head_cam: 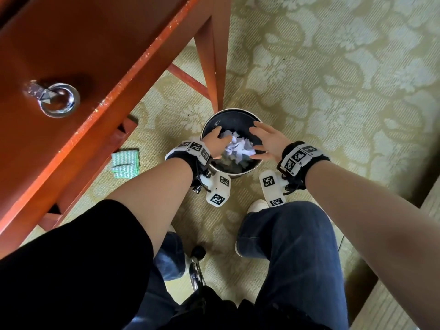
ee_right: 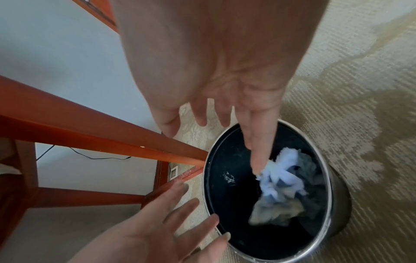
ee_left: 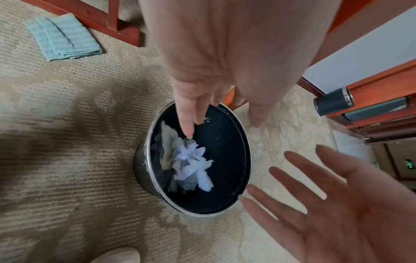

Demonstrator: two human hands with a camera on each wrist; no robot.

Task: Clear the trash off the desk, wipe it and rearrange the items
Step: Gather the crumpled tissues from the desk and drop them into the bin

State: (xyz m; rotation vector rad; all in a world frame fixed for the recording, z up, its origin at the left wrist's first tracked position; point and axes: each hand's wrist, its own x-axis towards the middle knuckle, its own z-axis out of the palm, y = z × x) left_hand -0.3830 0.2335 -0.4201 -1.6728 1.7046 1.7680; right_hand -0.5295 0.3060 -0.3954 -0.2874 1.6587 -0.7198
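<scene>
A round black bin with a metal rim [head_cam: 205, 129] stands on the carpet by the desk leg. A wad of crumpled white paper [head_cam: 239, 150] sits in its mouth, blurred, above darker trash. My left hand [head_cam: 221, 136] and right hand [head_cam: 260, 139] hover over the bin on either side of the wad, fingers straight and spread, gripping nothing. In the left wrist view my left hand [ee_left: 216, 106] points down at the paper [ee_left: 193, 163]. The right wrist view shows my right hand [ee_right: 216, 128] above the paper [ee_right: 281, 178]. Whether the fingertips touch it is unclear.
The red-brown desk [head_cam: 71, 44] fills the upper left, with a shiny metal ring dish [head_cam: 59, 100] on it. A folded green cloth [head_cam: 125, 164] lies on the carpet under the desk edge. My legs and white shoes are just behind the bin.
</scene>
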